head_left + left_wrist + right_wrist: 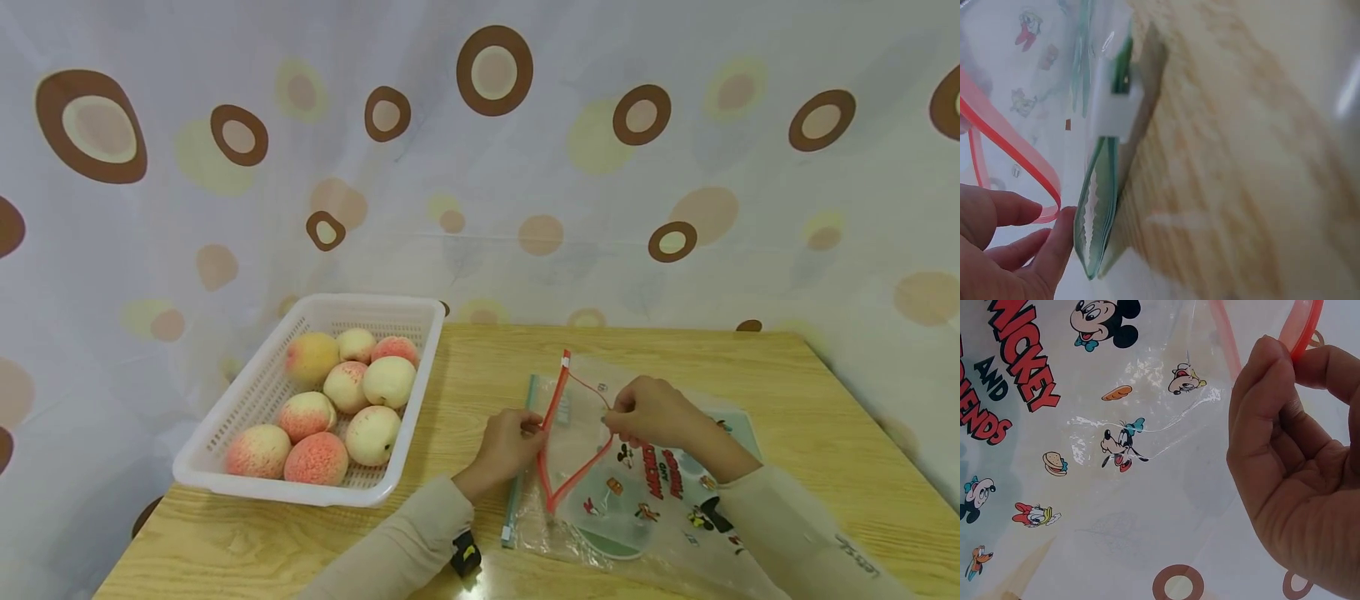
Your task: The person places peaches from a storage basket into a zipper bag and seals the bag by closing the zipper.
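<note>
A clear zip bag (617, 492) with a red zip and Mickey Mouse cartoon prints lies on the table, its mouth spread wide. My left hand (504, 450) pinches the left side of the red zip edge (1049, 178) between thumb and fingers. On the opposite side, my right hand (654, 414) pinches the other red edge (1302, 334), pulled away from the first. A white slider (566, 360) sits at the far end of the red zip. Beneath is a second clear bag with a green zip (513, 500); its white slider (1115, 112) shows in the left wrist view.
To the left stands a white plastic basket (281, 490) holding several peaches (316, 458) and one yellower fruit (312, 357). The wooden table (480, 367) ends at a patterned curtain (420, 192) behind. A black strap (466, 555) is around the left wrist.
</note>
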A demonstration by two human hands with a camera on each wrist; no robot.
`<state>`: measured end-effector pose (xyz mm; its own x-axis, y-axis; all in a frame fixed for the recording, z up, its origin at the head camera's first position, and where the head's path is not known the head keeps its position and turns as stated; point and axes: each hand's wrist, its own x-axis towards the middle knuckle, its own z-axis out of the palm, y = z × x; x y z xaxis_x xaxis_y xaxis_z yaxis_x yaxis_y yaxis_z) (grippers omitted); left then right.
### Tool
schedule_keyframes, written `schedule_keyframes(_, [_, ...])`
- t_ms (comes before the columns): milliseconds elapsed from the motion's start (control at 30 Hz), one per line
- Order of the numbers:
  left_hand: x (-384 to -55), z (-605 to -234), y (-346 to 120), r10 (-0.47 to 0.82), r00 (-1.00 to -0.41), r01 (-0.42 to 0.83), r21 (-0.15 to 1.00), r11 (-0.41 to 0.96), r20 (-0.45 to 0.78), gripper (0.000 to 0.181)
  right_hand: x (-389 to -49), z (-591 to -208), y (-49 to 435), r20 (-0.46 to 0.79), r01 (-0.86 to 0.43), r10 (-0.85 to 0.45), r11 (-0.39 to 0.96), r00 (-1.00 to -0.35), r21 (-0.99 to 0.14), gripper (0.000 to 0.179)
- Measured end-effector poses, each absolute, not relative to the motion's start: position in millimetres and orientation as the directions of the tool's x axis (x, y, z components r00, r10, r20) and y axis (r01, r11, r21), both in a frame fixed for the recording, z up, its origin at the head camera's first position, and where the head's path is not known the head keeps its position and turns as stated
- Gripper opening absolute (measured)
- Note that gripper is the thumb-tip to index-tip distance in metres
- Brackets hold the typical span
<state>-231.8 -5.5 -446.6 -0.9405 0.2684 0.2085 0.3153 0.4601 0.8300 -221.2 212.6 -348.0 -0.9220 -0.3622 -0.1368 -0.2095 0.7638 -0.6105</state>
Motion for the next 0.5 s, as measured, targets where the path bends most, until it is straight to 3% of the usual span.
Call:
schedule_keyframes(200, [-223,-438,-7,0.286,-0.937,0.326,0.791,0.518,0.199,0.033,-223,-348,213,-0.135,-0.211,-0.365,0.76,-0.921,-0.614,0.028])
schedule_keyframes(333, [-213,-428,-7,0.317,-0.915,0.399,0.686,0.609,0.252,0.039,-224,-349,214,-0.134,-0.209,-0.37,0.749,-0.919,-0.629,0.028])
schedule_keyframes(500, [-194,-410,-8,0.424,-0.846,0.534,0.516,0.67,0.324,0.043,-226,-352,214,-0.131,-0.2,-0.369,0.73,-0.92,-0.654,0.027])
